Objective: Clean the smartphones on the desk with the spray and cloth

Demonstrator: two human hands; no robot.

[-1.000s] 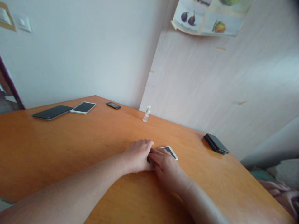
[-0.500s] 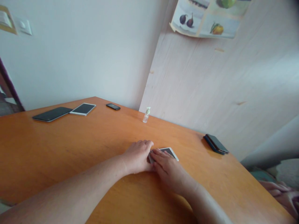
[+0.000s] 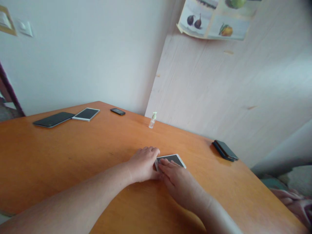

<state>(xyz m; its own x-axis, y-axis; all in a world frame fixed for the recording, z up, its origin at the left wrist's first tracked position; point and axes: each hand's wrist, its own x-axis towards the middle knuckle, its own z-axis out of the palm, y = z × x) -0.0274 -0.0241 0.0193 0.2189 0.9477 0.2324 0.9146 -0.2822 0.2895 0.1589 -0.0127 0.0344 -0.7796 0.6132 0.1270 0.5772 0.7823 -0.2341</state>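
A white-framed phone (image 3: 173, 159) lies flat on the orange wooden table (image 3: 73, 152), screen up. My left hand (image 3: 143, 162) rests on the table at the phone's left end, fingers curled with the tips against its edge. My right hand (image 3: 179, 180) lies flat with fingers stretched over the phone's near edge, fingertips on the screen. Neither hand lifts the phone.
At the far left lie a dark tablet (image 3: 53, 119) and a white tablet (image 3: 86, 114), with a small black phone (image 3: 117, 111) beyond. A small clear pump bottle (image 3: 152, 120) stands near the wall. Stacked dark phones (image 3: 225, 150) sit at the right edge. A fruit poster (image 3: 212, 19) hangs above.
My right hand has slid back toward me, uncovering more of the phone's screen. The left hand has stayed in place.
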